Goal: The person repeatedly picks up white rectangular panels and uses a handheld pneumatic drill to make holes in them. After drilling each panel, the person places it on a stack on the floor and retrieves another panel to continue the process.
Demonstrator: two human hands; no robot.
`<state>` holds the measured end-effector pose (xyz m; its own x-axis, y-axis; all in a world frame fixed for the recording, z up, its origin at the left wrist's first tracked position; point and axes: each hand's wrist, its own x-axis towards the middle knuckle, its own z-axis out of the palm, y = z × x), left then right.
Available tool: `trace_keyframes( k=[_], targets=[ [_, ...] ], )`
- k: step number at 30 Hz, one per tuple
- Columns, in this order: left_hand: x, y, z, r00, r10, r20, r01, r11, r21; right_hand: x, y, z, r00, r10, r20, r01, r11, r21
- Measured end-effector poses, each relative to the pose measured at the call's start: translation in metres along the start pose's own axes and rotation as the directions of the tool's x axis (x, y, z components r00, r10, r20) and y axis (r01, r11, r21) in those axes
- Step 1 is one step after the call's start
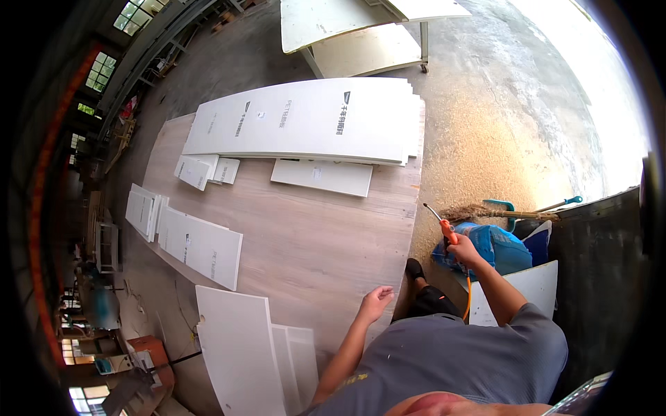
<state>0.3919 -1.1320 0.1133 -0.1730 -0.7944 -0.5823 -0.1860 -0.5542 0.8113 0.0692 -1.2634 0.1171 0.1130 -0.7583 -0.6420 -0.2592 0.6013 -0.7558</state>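
My right hand [465,251] is closed round the handle of an orange air blow gun [449,233], held out past the table's right edge. Its thin dark nozzle points up and to the left, and an orange hose [468,298] hangs from it. Over the near right edge of the wood-grain tabletop [326,243], my left hand [375,304] is loosely bent, with nothing seen in it. Nearest to that hand lie white panels [239,347] at the table's near left. A stack of long white panels [298,118] covers the far side.
Smaller white boards [201,246] lie along the left, and another board [322,177] by the long stack. Beyond the right edge are a blue bag [496,246], a straw broom [479,211], a teal dustpan [512,208] and sawdust [479,145]. A white wheeled table [333,28] stands farther off.
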Motion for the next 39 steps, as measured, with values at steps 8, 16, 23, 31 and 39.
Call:
trace_keyframes(
  k=[8, 16, 23, 31, 39],
  targets=[
    [-0.020, -0.026, -0.041, 0.927, 0.030, -0.375, 0.029, 0.988, 0.151, 0.035, -0.013, 0.048, 0.977, -0.018, 0.211, 0.025, 0.999, -0.031],
    [-0.084, -0.187, -0.021, 0.851, -0.451, -0.271, 0.362, 0.875, -0.321, 0.075, -0.002, 0.057, 0.985, -0.104, 0.139, 0.137, 0.958, -0.251],
    [-0.087, -0.200, 0.045, 0.628, 0.039, -0.778, 0.174, 0.967, 0.189, 0.154, -0.018, 0.043, 0.999, 0.013, 0.037, -0.006, 0.979, -0.203],
    [-0.025, -0.227, 0.059, 0.431, 0.205, -0.879, 0.458, 0.789, 0.409, 0.221, -0.025, 0.075, 0.971, 0.223, 0.085, -0.206, 0.963, -0.175],
    [-0.018, -0.245, 0.052, 0.477, 0.204, -0.855, 0.549, 0.690, 0.471, 0.188, -0.037, 0.080, 0.973, 0.227, 0.029, -0.222, 0.966, -0.130]
  ],
)
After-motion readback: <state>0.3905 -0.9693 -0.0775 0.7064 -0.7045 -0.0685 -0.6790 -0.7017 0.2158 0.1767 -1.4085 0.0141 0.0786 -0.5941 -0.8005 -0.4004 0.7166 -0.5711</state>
